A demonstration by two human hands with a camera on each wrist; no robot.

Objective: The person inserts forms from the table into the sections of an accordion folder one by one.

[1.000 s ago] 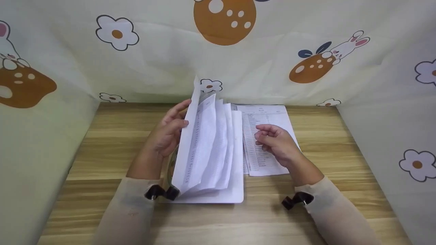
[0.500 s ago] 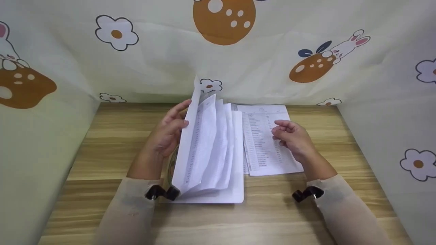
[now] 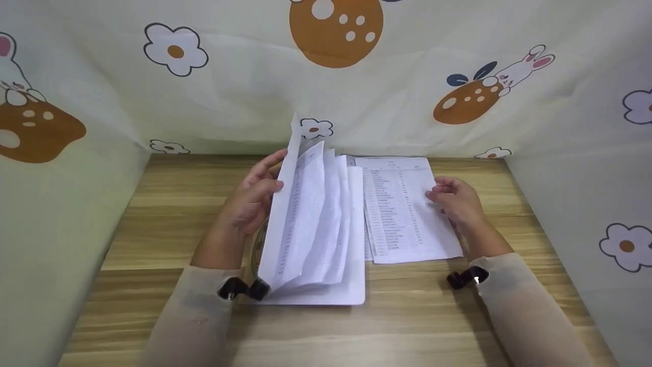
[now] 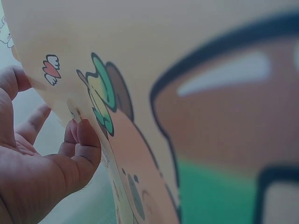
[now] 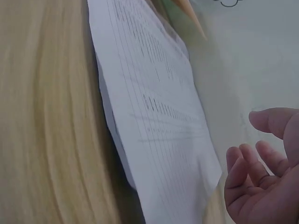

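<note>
In the head view, a folder (image 3: pixel 357 234) with white inner sides stands partly opened on the table, several printed sheets (image 3: pixel 310 214) fanned inside it. My left hand (image 3: pixel 249 199) holds its raised cover (image 3: pixel 279 216) by the edge. The left wrist view shows the cover's outer side (image 4: pixel 145 93), printed with cartoon figures, beside the left hand's curled fingers (image 4: pixel 86 144). To the right of the folder lie flat printed sheets (image 3: pixel 395 214). My right hand (image 3: pixel 458 201) is over their right edge, fingers loosely bent; the right wrist view shows nothing between thumb and fingers.
The wood-grain table (image 3: pixel 407 316) is enclosed by pale cloth walls (image 3: pixel 244 92) printed with flowers, rabbits and orange shapes. The sheets' far edge lies close to the back wall. A black camera mount sits on each wrist.
My right hand has moved to the right across the printed sheets, from their middle to their right edge. The left hand and the raised cover have stayed in place.
</note>
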